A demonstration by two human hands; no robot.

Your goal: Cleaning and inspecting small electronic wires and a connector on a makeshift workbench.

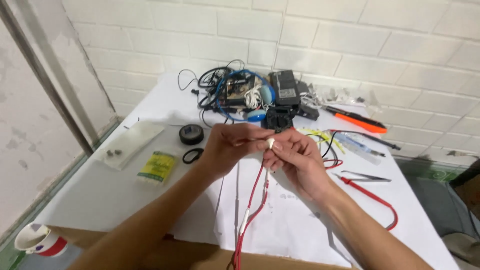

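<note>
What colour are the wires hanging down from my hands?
Red wires, with a white sleeve partway down, pinched by both hands; the head view shows them best.

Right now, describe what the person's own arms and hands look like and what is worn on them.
Both forearms are bare up to the bottom edge of the picture: no sleeves show. The left hand and the right hand wear no gloves. No ring, watch or bracelet is visible on either, though parts of the fingers are hidden. The one thumbnail that shows is short and plain.

One camera sits on the person's head, looking down and forward over the white surface (115, 190) toward the brick wall (350, 35), close above both forearms.
</note>
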